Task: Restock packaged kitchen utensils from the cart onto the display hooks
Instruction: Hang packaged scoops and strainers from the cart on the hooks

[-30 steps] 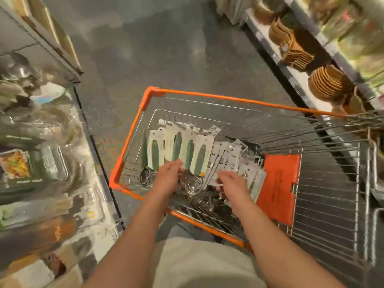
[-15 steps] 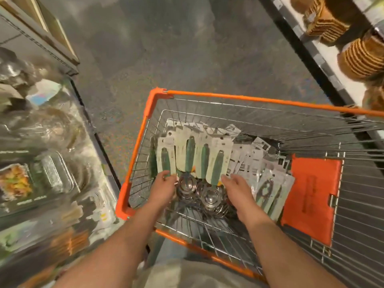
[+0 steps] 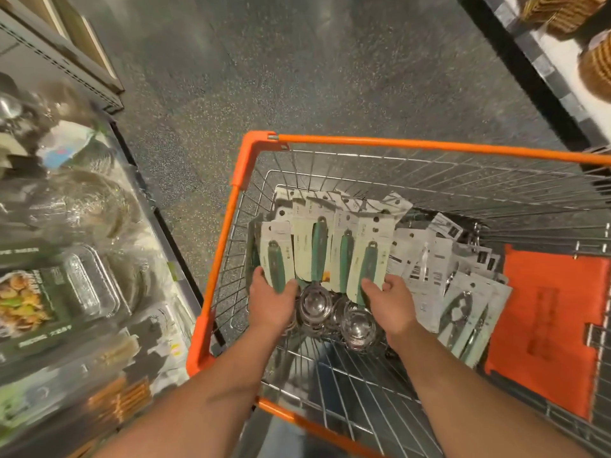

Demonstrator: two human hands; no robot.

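An orange-rimmed wire cart (image 3: 429, 147) holds several carded scoops with green handles (image 3: 317, 249) and steel bowls (image 3: 314, 300), fanned out at its left end. My left hand (image 3: 269, 300) grips the leftmost scoop pack (image 3: 276, 256) at its lower edge. My right hand (image 3: 388, 300) grips the rightmost scoop pack (image 3: 373, 256) at the handle's base. Both hands bracket the bundle between them. A second pile of grey-white carded utensils (image 3: 469, 299) lies to the right in the cart.
An orange fold-down seat flap (image 3: 542, 325) closes the cart's right end. Blurred shelves of packaged goods (image 3: 66, 276) stand close on the left. Woven baskets (image 3: 595, 67) sit on a shelf at the top right. Speckled grey floor (image 3: 297, 77) lies ahead.
Both hands moved apart to the outer edges of the scoop bundle and took hold of it. The view tilted down and closer to the cart.
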